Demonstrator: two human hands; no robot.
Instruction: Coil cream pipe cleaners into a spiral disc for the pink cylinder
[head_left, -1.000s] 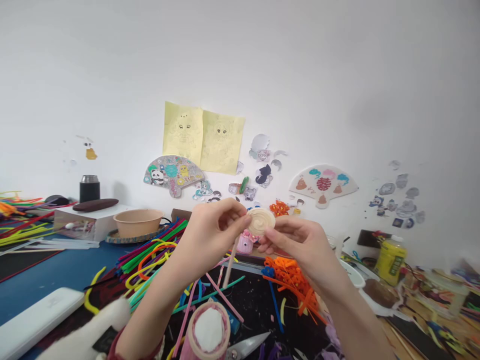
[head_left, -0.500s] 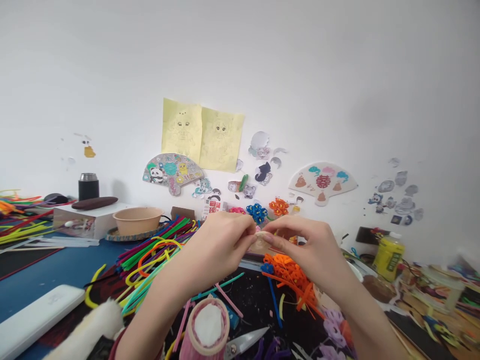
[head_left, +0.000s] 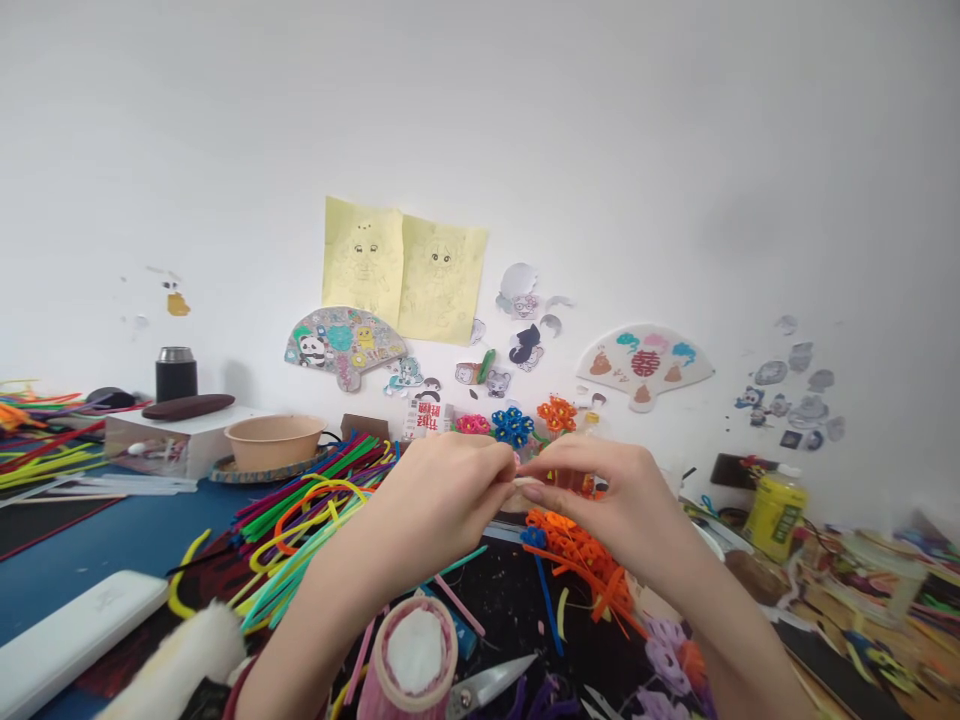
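Note:
My left hand (head_left: 457, 490) and my right hand (head_left: 600, 480) meet above the middle of the table. Both pinch a small pale strip (head_left: 523, 483) between thumb and fingers. A bit of pink shows just above it, but most of the piece is hidden by the fingertips. Beneath my hands lie a heap of orange pipe-cleaner pieces (head_left: 581, 550) and several loose stems on a black mat (head_left: 517, 600). Closer to me stands a pink roll (head_left: 412, 655) with a pale rim, beside scissors (head_left: 491, 685) with one blade showing.
A bundle of coloured pipe cleaners (head_left: 300, 530) spreads to the left, near a beige bowl (head_left: 275, 445) and a white case (head_left: 82, 635). Fuzzy flowers (head_left: 513, 427) stand by the wall. A yellow bottle (head_left: 776, 515) and clutter fill the right. Purple loops (head_left: 667, 660) lie front right.
My fingertips have drawn closer together, and less of the pale strip shows between them. My right hand has shifted slightly left. Things on the table look unmoved.

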